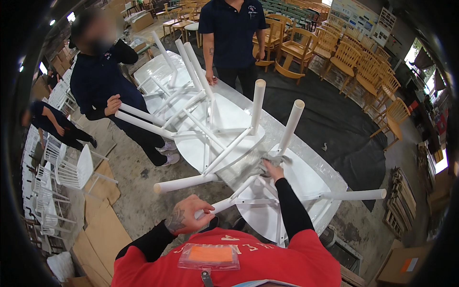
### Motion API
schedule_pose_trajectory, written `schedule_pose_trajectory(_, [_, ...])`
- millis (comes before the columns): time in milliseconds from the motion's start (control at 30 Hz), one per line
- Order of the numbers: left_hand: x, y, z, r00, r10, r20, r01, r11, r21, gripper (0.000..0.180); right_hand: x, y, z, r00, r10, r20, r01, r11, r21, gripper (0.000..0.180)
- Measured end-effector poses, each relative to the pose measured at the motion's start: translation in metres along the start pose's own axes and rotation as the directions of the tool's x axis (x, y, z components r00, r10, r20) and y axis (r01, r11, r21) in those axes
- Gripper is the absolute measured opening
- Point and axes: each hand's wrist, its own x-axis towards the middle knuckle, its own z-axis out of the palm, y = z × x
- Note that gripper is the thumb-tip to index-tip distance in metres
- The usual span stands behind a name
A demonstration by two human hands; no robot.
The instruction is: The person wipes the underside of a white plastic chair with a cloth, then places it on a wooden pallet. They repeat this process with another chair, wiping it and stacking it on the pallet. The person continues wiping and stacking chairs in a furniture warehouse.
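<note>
Nearest to me, a white chair lies upside down on a plastic-covered table, its legs sticking out. My left hand is closed round the end of one of its legs, at the table's near side. With my right hand I press a grey cloth against the frame, near the base of an upright leg. A second upturned white chair sits just beyond, with further ones behind it. How the right fingertips lie in the cloth is partly hidden.
A person in dark clothes stands left of the table, one hand at a chair leg. Another person stands at the far side. White spindle-back chairs line the left; wooden chairs fill the back right. Cardboard covers floor at lower left.
</note>
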Motion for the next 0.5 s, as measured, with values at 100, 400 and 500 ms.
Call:
schedule_pose_trajectory(100, [0.007,0.000,-0.001,0.998,0.052,0.046,-0.052,0.999,-0.002,0.022,0.030,-0.038,-0.029,0.987,0.155,0.054,-0.157,0.801,0.577,0.076])
schedule_pose_trajectory(400, [-0.013,-0.007,-0.006,0.990,-0.072,0.124,0.082,0.994,-0.078,0.019,-0.049,-0.023,0.065,0.994,-0.103,0.038,0.107,0.986,-0.124,0.063])
schedule_pose_trajectory(500, [0.006,0.000,-0.011,0.990,0.076,0.117,-0.065,0.993,-0.100,0.020,0.003,-0.033,0.010,0.976,-0.138,-0.170,0.130,0.990,-0.061,0.053])
